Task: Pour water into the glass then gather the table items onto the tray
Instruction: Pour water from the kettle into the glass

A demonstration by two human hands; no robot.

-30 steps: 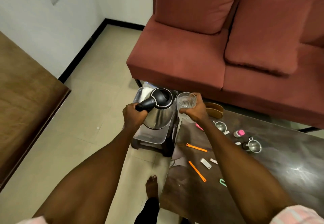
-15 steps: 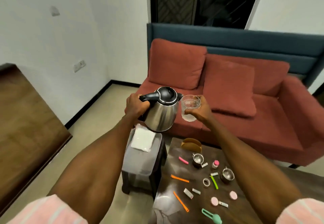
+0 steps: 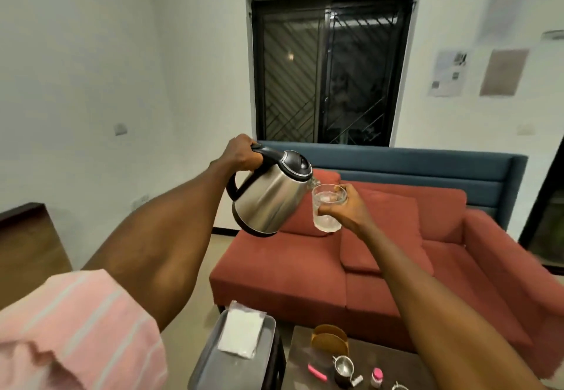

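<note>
My left hand grips the black handle of a steel kettle, which is tilted with its spout at the rim of a clear glass. My right hand holds that glass up in the air, and there is water in it. Both are raised at chest height over the floor in front of the sofa. Low in the view a grey tray sits on a dark stool with a white cloth on it. Beside it the dark table bears a small steel cup, a pink stick and a little pink-capped bottle.
A red sofa with cushions and a blue back stands just behind the table. A brown holder sits at the table's far edge. A dark wooden piece of furniture is at the left, a barred dark window at the back.
Both hands have risen with the kettle and glass, and my head has tipped up. The kettle now leans further toward the glass.
</note>
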